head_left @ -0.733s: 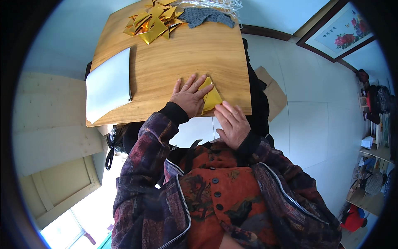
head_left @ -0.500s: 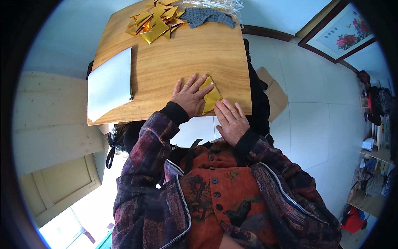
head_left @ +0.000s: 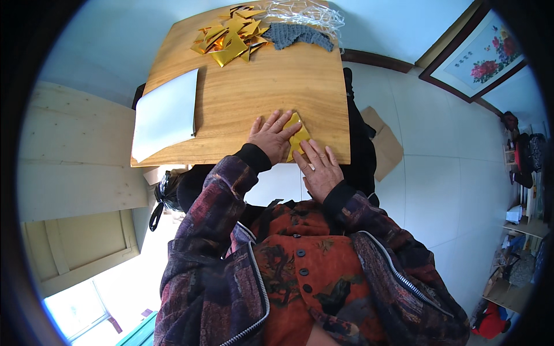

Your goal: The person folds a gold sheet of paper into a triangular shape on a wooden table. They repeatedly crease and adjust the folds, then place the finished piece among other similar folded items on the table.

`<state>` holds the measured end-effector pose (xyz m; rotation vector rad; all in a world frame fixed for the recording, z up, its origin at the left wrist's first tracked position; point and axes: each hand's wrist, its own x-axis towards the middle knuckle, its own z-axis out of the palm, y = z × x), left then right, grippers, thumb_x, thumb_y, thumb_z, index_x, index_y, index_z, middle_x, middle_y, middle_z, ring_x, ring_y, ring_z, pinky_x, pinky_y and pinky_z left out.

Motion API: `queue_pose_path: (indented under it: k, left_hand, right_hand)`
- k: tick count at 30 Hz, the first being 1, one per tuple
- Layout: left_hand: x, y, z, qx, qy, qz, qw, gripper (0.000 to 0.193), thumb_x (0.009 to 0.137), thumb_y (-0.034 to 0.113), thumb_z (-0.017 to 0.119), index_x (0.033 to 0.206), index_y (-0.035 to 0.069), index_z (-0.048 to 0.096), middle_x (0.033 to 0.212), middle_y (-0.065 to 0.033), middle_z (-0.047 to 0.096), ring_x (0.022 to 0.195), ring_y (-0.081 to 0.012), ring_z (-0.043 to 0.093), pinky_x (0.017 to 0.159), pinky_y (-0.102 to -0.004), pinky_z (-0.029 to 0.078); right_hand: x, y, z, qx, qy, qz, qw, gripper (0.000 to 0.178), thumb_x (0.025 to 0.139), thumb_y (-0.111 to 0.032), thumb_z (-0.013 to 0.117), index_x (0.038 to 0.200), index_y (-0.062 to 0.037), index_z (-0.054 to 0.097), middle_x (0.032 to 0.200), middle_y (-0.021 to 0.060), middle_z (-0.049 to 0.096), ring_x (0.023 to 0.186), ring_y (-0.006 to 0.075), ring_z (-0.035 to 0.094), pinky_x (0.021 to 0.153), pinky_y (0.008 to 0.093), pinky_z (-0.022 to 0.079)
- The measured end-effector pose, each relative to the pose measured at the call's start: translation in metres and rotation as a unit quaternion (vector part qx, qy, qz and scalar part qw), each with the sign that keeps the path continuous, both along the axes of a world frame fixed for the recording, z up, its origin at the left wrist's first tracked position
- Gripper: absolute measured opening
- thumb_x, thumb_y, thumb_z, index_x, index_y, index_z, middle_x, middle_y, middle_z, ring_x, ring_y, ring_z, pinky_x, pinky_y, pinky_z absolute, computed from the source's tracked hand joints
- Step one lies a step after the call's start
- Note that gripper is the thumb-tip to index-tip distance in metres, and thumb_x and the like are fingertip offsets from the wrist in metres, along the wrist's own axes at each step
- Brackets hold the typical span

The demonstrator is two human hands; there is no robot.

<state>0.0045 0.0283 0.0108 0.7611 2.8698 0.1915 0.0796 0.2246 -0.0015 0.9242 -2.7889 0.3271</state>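
A small folded piece of gold paper (head_left: pixel 298 136) lies near the front right edge of the wooden table (head_left: pixel 254 86). My left hand (head_left: pixel 272 138) rests flat on its left side, fingers spread, the thumb side reaching over the paper. From the right, my right hand (head_left: pixel 320 170) lays its outstretched fingers on the paper's lower right edge. Neither hand grips anything. Part of the paper is hidden beneath the fingers. A heap of folded gold paper pieces (head_left: pixel 231 49) sits at the far side of the table.
White sheets (head_left: pixel 166 115) lie at the table's left. A grey knitted cloth (head_left: pixel 297 36) and a tangle of clear plastic strips (head_left: pixel 306 14) are at the back. Flattened brown cardboard (head_left: pixel 384 144) lies on the floor at right, and a black plastic bag (head_left: pixel 167 190) hangs below the left front.
The right hand's fingers have spread a little and shifted left along the paper's lower edge. The left hand keeps to the paper. The whole view has shifted slightly.
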Motion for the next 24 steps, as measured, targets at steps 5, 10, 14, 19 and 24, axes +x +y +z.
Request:
queue_pose_path:
  k: [5,10,14,19,24]
  left_hand:
    - [0.006,0.006,0.006,0.003,-0.024,0.029,0.999,0.056,0.093,0.023,0.050,0.147,0.030,0.036,0.159,-0.0020,0.020,0.146,-0.0286,0.020,0.112,-0.0612,0.019]
    - [0.037,0.008,0.011,0.025,-0.055,0.074,0.995,0.051,0.096,0.028,0.048,0.146,0.030,0.038,0.159,-0.0013,0.021,0.147,-0.0278,0.017,0.113,-0.0628,0.014]
    - [0.062,0.018,0.008,0.090,-0.039,0.109,0.989,0.049,0.094,0.022,0.050,0.142,0.026,0.044,0.155,-0.0039,0.027,0.146,-0.0296,0.019,0.113,-0.0621,0.014]
    - [0.083,0.022,0.003,0.149,-0.020,0.142,0.978,0.050,0.089,0.015,0.053,0.139,0.023,0.048,0.148,-0.0087,0.036,0.142,-0.0309,0.024,0.113,-0.0591,0.015]
    - [0.088,0.010,-0.004,0.300,-0.002,0.132,0.945,0.047,0.089,0.008,0.056,0.135,0.013,0.052,0.135,-0.0140,0.047,0.131,-0.0307,0.041,0.108,-0.0451,0.032]
  right_hand:
    - [0.002,0.011,0.008,-0.106,-0.041,0.013,0.993,0.058,0.075,-0.012,0.068,0.130,-0.0061,0.051,0.139,0.0150,0.046,0.132,0.0313,0.041,0.107,0.0469,0.034]
    - [0.015,0.032,0.017,-0.271,-0.117,-0.104,0.950,0.029,0.082,-0.013,0.066,0.107,-0.0028,0.057,0.102,0.0179,0.063,0.088,0.0344,0.064,0.076,0.0379,0.051]
    - [0.021,0.031,0.004,-0.413,-0.288,-0.156,0.850,0.021,0.089,-0.013,0.064,0.101,0.0006,0.054,0.083,0.0133,0.066,0.068,0.0238,0.066,0.060,0.0330,0.052]
    - [0.015,0.020,-0.012,-0.521,-0.371,-0.212,0.739,0.017,0.093,-0.014,0.063,0.097,0.0000,0.054,0.082,0.0078,0.066,0.072,0.0129,0.068,0.054,0.0227,0.051]
    - [0.008,0.016,-0.015,-0.568,-0.359,-0.223,0.706,0.017,0.088,-0.010,0.067,0.095,-0.0011,0.054,0.076,0.0065,0.065,0.064,0.0092,0.063,0.049,0.0242,0.049]
